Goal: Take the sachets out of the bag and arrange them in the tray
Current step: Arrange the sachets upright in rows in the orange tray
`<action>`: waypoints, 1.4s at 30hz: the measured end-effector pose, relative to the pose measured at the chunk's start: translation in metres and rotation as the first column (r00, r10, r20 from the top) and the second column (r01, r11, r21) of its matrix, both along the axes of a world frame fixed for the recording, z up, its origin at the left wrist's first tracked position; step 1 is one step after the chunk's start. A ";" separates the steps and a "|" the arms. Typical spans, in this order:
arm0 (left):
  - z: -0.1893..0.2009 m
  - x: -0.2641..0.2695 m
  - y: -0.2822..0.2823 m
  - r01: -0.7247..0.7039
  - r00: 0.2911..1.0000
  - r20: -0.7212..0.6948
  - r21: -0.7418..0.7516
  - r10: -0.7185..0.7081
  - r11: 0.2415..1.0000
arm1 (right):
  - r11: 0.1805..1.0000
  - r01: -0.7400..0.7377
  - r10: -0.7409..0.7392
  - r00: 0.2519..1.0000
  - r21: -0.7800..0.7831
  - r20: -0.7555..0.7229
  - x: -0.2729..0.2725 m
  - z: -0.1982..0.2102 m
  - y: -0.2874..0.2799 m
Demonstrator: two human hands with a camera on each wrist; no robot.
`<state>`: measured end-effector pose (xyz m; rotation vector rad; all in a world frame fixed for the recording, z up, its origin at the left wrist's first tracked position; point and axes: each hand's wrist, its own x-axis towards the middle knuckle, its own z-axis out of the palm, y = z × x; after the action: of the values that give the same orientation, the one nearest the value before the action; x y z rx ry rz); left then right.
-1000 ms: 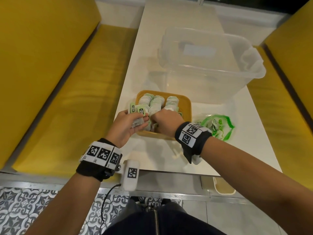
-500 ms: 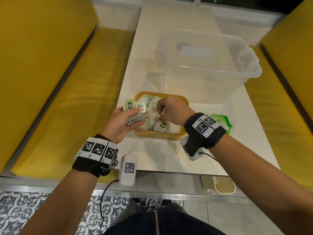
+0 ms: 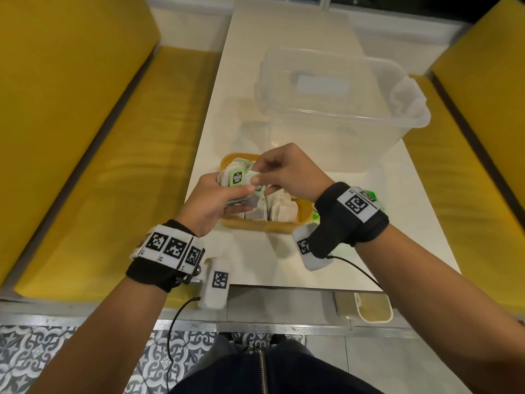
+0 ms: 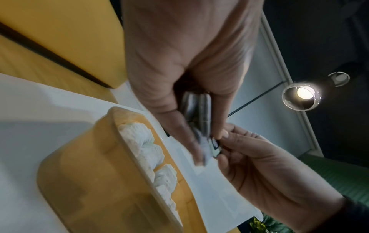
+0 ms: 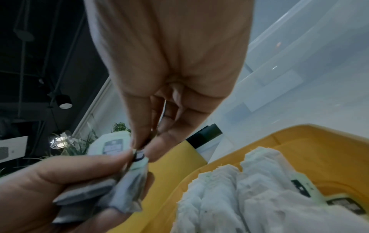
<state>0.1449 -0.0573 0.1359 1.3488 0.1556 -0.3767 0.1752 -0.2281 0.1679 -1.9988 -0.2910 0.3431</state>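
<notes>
A yellow tray (image 3: 255,224) on the white table holds rows of white sachets (image 3: 281,211). Above its left end my left hand (image 3: 210,200) grips a bundle of sachets (image 3: 237,177) with green labels. My right hand (image 3: 279,172) pinches the top of one sachet in that bundle. In the right wrist view the right fingertips (image 5: 137,146) meet on a small label (image 5: 139,155), over the tray (image 5: 279,138). The left wrist view shows the bundle (image 4: 201,110) between the left fingers. The green bag (image 3: 372,196) is mostly hidden behind my right wrist.
A large clear plastic bin (image 3: 335,109) stands just beyond the tray. Yellow benches run along the left (image 3: 85,137) and the right (image 3: 468,166) of the narrow table (image 3: 241,81). The table's near edge is right below my wrists.
My right hand has left the sachets in the tray and risen to the bundle in my left hand. The left hand has lifted a little with its bundle.
</notes>
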 end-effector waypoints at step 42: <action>-0.017 0.002 0.019 -0.178 0.981 -0.072 0.030 0.180 0.983 | 0.591 -0.106 0.327 0.938 -0.800 0.117 -0.011 -0.049 0.024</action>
<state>0.1472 -0.0386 0.1188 1.3326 0.3422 -0.2738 0.1643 -0.2045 0.1187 -2.9166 -0.6431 0.4144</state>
